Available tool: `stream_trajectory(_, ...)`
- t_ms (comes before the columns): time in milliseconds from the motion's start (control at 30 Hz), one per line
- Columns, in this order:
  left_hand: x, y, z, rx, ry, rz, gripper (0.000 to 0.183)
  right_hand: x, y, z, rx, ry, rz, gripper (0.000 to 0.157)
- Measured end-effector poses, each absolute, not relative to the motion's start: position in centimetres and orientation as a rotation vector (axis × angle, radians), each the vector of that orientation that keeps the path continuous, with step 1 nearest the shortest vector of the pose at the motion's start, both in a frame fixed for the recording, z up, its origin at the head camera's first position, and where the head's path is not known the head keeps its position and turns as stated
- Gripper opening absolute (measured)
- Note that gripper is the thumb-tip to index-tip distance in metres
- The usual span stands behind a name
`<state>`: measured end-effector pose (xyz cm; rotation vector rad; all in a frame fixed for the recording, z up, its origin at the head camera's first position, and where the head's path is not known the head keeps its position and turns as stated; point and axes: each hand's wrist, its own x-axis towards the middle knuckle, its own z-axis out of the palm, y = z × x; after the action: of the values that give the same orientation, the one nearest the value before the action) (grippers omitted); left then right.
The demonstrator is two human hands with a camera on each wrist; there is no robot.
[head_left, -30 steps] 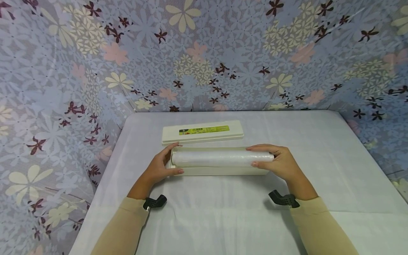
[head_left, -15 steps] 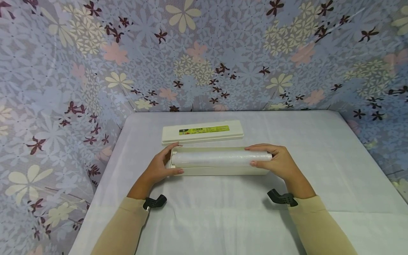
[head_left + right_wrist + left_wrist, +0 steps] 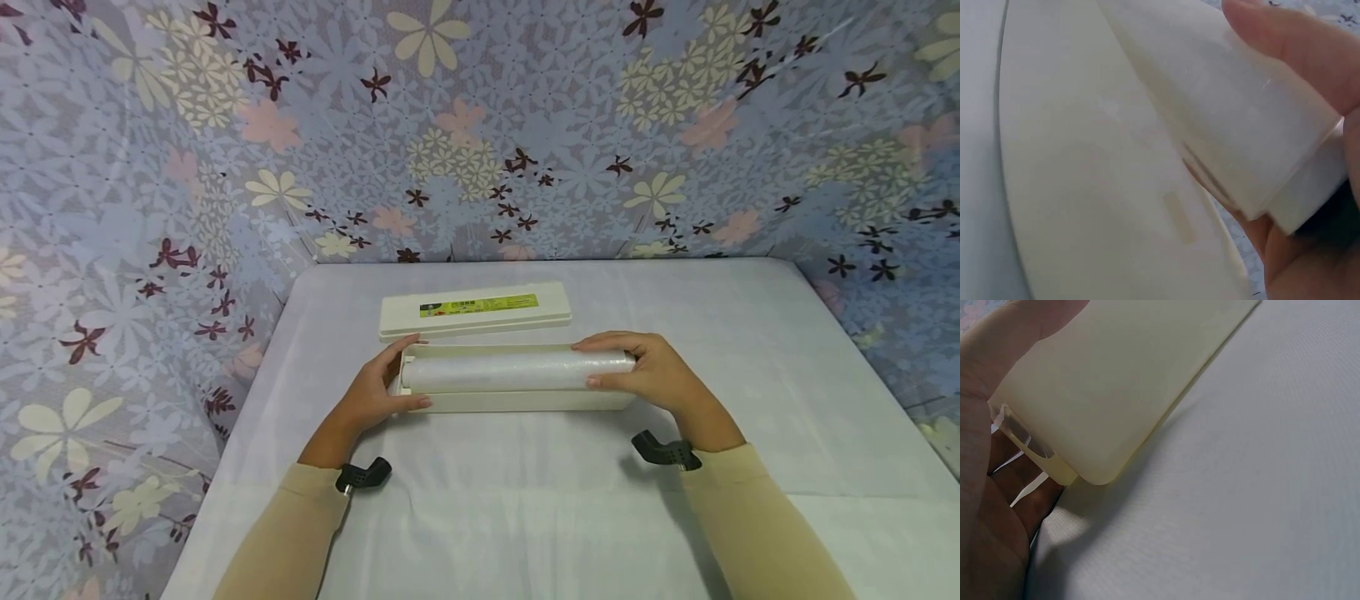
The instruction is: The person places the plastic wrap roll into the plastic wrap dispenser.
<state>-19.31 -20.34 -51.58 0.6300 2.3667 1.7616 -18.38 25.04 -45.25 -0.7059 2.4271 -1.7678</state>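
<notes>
A roll of clear plastic wrap lies lengthwise in a long cream box in the head view. My left hand grips the box's left end, thumb on the front wall and fingers at the back. In the left wrist view the thumb lies over the box wall, with fingers behind the end. My right hand holds the roll's right end between thumb and fingers. The right wrist view shows that end of the roll raised at a slant above the box wall, its core protruding towards the palm.
Behind the box lies its cream lid with a green and yellow label, slightly askew. Everything rests on a white-covered table. A flowered curtain rises along the back and sides.
My right hand and the right end of the roll have shifted slightly left, towards the box. The left hand, box and lid hold their places.
</notes>
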Motion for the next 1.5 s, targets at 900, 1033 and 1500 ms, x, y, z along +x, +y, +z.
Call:
stream_trajectory(900, -19.3, -20.3, -51.7, 0.618, 2.364, 1.766, 0.102, -19.2, 25.3, -44.6, -0.711, 2.529, -1.496, 0.049)
stream_trajectory(1033, -19.3, -20.3, -51.7, 0.621, 2.363, 1.77, 0.103, -19.2, 25.3, -44.5, -0.693, 2.556, -1.449, 0.05)
stream_trajectory(1500, -19.2, -20.3, -51.6, 0.626, 2.376, 1.759, 0.102, -19.7, 25.5, -45.0, -0.78, 2.596, -1.352, 0.048)
